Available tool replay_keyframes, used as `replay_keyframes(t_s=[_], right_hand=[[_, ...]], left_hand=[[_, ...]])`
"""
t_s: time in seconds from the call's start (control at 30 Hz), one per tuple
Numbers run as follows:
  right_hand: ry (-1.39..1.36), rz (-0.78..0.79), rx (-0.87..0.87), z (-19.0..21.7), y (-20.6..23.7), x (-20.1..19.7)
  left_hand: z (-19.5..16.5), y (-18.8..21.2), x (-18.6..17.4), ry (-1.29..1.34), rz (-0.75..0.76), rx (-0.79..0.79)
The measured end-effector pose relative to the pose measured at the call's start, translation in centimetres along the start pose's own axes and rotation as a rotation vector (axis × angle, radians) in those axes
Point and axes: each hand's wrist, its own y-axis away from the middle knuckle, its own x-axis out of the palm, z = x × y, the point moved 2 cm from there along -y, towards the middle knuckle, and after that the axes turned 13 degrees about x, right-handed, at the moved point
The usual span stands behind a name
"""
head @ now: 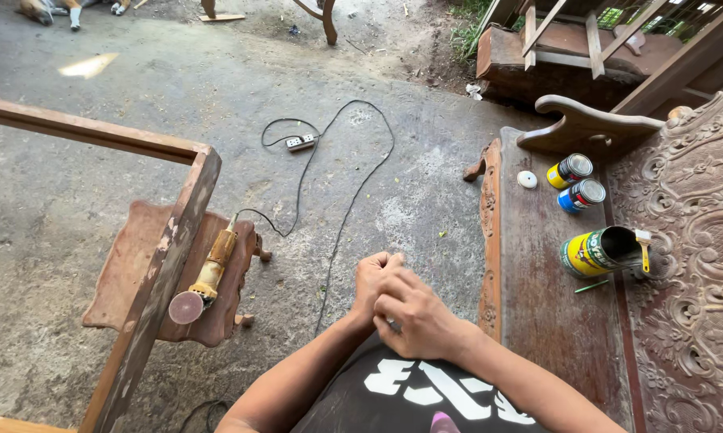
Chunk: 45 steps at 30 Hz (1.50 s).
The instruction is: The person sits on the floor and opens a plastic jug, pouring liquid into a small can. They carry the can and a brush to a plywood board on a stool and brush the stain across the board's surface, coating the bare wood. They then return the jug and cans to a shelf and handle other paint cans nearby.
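Two bare forearms rise from the bottom edge toward the middle of the frame, bent so the hands meet over the concrete floor (137, 160). The right hand (416, 319) lies across the left hand (373, 277), both with fingers curled in tight; a small dark thing shows at the right hand's fingers, too small to tell what it is or whether it is gripped. At lower left a yellow grinder (205, 277) with a round sanding disc rests on a small wooden stool (129, 273), just beside a bare wooden frame (169, 248); its black cord (353, 192) loops up to a power strip (300, 143) at upper centre. At right a carved wooden bench (538, 297) bears three cans: a yellow one (568, 171) and a blue one (581, 195) close together, and lower down a larger open yellow-and-green can (598, 250) on its side with a yellow-handled brush (644, 248) at its mouth. A small white disc (527, 179) lies near the upper cans.
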Motion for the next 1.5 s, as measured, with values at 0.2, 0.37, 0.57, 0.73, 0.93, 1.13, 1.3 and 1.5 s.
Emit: replay_keyframes(t_s=[0.2, 0.37, 0.57, 0.73, 0.93, 1.13, 1.3, 1.5], right_hand=[[0.007, -0.171, 0.124, -1.1, -0.5, 0.6], [0.016, -0.09, 0.141, -1.4, -0.6, 1.0], [-0.057, -0.08, 0.162, -0.9, -1.4, 1.1], [-0.076, 0.006, 0.333, -1.4, -2.3, 1.7], [-0.107, 0.074, 0.348, -1.9, -3.4, 2.8], [-0.16, 0.158, 0.484, -2.7, -4.2, 4.2], [-0.189, 0.281, 0.542, -3.1, -4.3, 4.8], [-0.2, 0.243, 0.523, -2.7, -4.5, 5.3]], left_hand=[[1.9, -1.2, 0.2, 0.149, -0.007, -0.073], [2.2, -1.2, -0.2, 0.026, -0.001, -0.067], [2.6, -2.2, -1.2, -0.033, -0.022, -0.024], [1.6, -1.8, -2.1, 0.144, -0.092, -0.083], [-1.1, -1.0, -3.2, 0.223, -0.116, -0.14], [-1.3, -0.7, -4.7, 0.29, -0.142, -0.139], [0.0, -0.4, -5.1, 0.297, -0.175, -0.147], [-2.0, -2.0, -6.8, 0.104, -0.213, -0.004]])
